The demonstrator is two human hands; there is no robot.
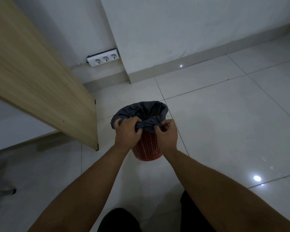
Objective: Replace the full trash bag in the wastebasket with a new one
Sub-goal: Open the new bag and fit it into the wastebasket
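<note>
Grey trash bag (141, 111) lines red wastebasket (147, 148); left hand (126, 133), right hand (167, 135) pinch near rim fold (new or old bag unclear).

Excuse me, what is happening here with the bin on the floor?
A person bends over a red wastebasket standing on the tiled floor. The left hand and right hand both grip the near edge of the dark trash bag at the rim. The bag sits inside the basket, mouth open.

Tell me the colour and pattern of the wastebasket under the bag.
Red, with a grid of small holes; the wastebasket shows in the head view.
</note>
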